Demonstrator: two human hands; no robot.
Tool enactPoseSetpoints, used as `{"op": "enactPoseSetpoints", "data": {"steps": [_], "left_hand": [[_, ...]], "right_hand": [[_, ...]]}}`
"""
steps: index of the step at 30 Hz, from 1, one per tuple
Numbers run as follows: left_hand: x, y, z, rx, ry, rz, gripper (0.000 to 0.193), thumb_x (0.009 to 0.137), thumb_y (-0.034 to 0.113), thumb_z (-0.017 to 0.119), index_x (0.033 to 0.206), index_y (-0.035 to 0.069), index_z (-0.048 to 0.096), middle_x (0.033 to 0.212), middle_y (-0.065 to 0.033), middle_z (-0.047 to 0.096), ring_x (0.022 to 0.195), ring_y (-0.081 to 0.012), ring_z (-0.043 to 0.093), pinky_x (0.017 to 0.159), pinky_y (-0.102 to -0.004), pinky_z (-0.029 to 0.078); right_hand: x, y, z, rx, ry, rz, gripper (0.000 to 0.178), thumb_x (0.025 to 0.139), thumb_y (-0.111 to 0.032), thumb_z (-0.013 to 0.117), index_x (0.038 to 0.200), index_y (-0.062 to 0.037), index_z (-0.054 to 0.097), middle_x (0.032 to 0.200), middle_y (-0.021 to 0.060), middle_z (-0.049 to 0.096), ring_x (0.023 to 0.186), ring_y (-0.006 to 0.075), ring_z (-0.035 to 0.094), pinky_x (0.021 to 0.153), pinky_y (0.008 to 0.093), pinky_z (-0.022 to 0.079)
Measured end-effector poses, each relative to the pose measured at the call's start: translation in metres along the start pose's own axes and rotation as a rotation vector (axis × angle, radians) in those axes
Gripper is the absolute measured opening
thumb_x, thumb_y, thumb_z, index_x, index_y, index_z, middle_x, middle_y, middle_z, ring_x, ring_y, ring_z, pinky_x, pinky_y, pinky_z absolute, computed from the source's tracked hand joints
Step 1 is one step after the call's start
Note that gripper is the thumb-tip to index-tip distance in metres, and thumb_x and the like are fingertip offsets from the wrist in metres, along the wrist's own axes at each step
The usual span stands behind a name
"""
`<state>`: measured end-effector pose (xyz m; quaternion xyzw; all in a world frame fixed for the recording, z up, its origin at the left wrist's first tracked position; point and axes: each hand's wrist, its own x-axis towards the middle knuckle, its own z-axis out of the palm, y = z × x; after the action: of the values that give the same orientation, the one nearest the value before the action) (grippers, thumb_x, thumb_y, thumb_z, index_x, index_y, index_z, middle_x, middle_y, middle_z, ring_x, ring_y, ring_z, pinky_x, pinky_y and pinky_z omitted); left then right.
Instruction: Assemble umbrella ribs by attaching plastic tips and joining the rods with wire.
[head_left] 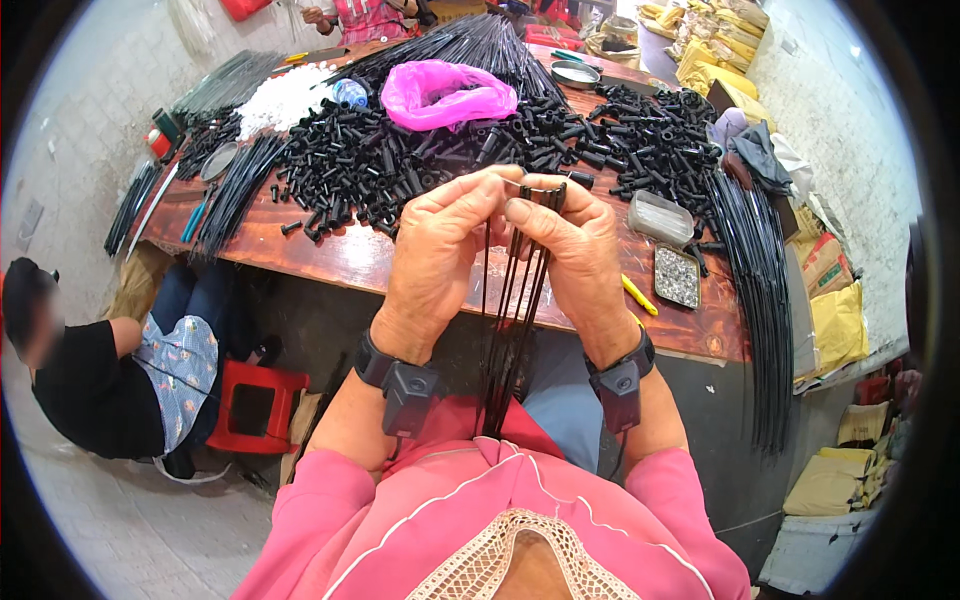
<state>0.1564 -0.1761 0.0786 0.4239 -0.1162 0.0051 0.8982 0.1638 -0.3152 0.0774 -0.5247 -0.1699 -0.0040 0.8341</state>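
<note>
In front of my chest, above the table's near edge, my two hands meet at the fingertips. My right hand [585,255] is closed around several thin black rods [517,320], whose capped upper ends [545,192] line up at the thumb. The rods hang down toward my lap. My left hand [435,255] pinches beside them, with one thin black rod [486,290] hanging under its fingers. A short thin light-coloured piece shows between the two hands' fingertips; its kind is too small to make out.
Black tubular parts [350,165] cover the wooden table [330,255], around a pink plastic bag [445,95]. Bundled black rods [765,310] overhang the right edge. A tray of small silvery parts [677,277] and a yellow cutter [640,295] lie right. Another person [100,380] sits left.
</note>
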Motion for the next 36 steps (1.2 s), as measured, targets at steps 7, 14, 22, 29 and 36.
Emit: {"op": "enactPoseSetpoints", "data": {"steps": [7, 14, 22, 29, 36], "left_hand": [[-0.025, -0.020, -0.039, 0.131, -0.093, -0.184, 0.028, 0.094, 0.014, 0.060, 0.116, -0.001, 0.065, 0.088, -0.0051, 0.066, 0.078, -0.0122, 0.062, 0.073, -0.0269, 0.052], [-0.062, -0.039, -0.063, 0.490, -0.124, -0.292, 0.025, 0.091, 0.013, 0.060, 0.108, -0.003, 0.068, 0.084, -0.0048, 0.068, 0.077, -0.0101, 0.063, 0.071, -0.0229, 0.050], [-0.089, -0.072, -0.093, 0.545, -0.235, -0.362, 0.017, 0.087, 0.010, 0.065, 0.100, 0.001, 0.072, 0.085, -0.0018, 0.068, 0.081, -0.0077, 0.062, 0.072, -0.0213, 0.049], [-0.100, -0.072, -0.094, 0.549, -0.381, -0.268, 0.013, 0.087, 0.001, 0.064, 0.097, -0.004, 0.069, 0.085, -0.0055, 0.063, 0.079, -0.0132, 0.063, 0.073, -0.0253, 0.051], [-0.120, -0.079, -0.090, 0.910, -0.151, 0.056, 0.009, 0.088, 0.001, 0.062, 0.094, -0.004, 0.067, 0.081, -0.0040, 0.062, 0.072, -0.0096, 0.062, 0.064, -0.0216, 0.049]], "right_hand": [[-0.011, -0.005, -0.008, 0.108, -0.003, 0.049, 0.035, 0.084, -0.008, 0.070, 0.117, 0.0015, 0.063, 0.086, 0.0073, 0.070, 0.067, 0.0091, 0.063, 0.060, 0.0239, 0.052], [-0.013, -0.018, -0.022, 0.076, -0.090, -0.087, 0.042, 0.091, -0.026, 0.058, 0.121, 0.0031, 0.057, 0.090, 0.0115, 0.064, 0.077, 0.0175, 0.060, 0.072, 0.0282, 0.049], [-0.023, -0.031, -0.051, 0.277, -0.305, -0.165, 0.045, 0.090, -0.029, 0.058, 0.121, 0.0025, 0.057, 0.094, 0.0152, 0.063, 0.082, 0.0230, 0.056, 0.076, 0.0326, 0.048], [-0.043, -0.062, -0.076, 0.431, -0.266, 0.043, 0.038, 0.072, -0.029, 0.073, 0.095, -0.0003, 0.063, 0.088, 0.0047, 0.053, 0.082, 0.0148, 0.043, 0.071, 0.0282, 0.029], [-0.086, -0.091, -0.081, 0.375, -0.223, -0.100, 0.030, 0.057, -0.025, 0.082, 0.062, -0.0115, 0.055, 0.065, -0.0038, 0.056, 0.056, 0.0052, 0.050, 0.059, 0.0154, 0.041]]}}
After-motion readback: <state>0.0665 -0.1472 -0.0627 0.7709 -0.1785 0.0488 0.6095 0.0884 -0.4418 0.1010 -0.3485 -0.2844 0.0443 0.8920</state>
